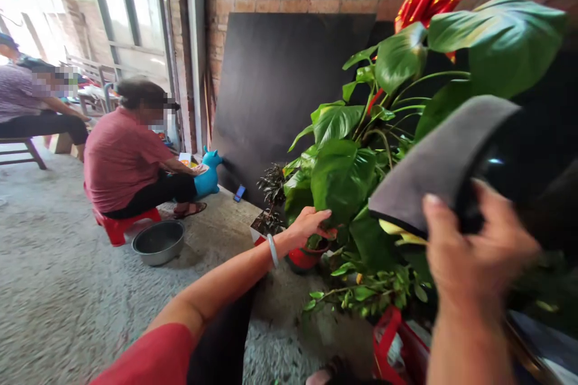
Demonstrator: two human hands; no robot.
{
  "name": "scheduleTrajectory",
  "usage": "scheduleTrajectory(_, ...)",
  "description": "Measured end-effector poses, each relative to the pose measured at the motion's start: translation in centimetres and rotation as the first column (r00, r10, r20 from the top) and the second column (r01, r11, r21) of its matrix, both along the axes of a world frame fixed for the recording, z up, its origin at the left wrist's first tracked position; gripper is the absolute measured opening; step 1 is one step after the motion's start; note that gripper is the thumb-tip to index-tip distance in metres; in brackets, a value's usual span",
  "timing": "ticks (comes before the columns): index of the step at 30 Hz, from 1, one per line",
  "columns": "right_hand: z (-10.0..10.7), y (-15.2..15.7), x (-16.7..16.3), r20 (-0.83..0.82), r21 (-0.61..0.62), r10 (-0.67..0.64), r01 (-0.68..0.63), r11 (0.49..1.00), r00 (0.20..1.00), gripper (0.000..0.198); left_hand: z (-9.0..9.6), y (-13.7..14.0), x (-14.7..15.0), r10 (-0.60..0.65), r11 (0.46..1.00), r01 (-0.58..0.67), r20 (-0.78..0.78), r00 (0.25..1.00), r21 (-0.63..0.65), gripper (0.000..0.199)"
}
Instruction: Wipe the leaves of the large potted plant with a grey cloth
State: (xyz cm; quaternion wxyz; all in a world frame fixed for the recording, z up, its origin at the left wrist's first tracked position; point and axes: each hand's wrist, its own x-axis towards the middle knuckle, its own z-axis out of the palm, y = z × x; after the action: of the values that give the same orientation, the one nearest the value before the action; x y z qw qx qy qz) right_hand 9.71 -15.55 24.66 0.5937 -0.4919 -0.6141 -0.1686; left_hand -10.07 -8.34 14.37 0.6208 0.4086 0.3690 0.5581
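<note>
1. The right hand (474,252), seen from its back and close to the lens, curls around a grey cloth (440,162); the fingertips are hidden behind it.
2. The left hand (309,222) reaches among the broad, glossy plant leaves (341,174), fingers loosely bent on one leaf.
3. The red pot (304,257) is mostly hidden by foliage.

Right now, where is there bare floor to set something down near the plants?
Bare grey concrete floor lies left of the round metal basin, and between it and the left hand. It is crowded around the big green-leaved plant and red pot, and by the right hand gripping a grey cloth.
</note>
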Motion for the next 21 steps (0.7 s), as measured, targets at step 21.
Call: scheduleTrajectory(21, -11.0, 3.1, -0.3, -0.014, -0.540, 0.327, -0.282, 0.793, 0.945, 0.039, -0.5, -0.6, -4.9, 0.027, 0.999, -0.040, 0.314, 0.949, 0.034, 0.017)
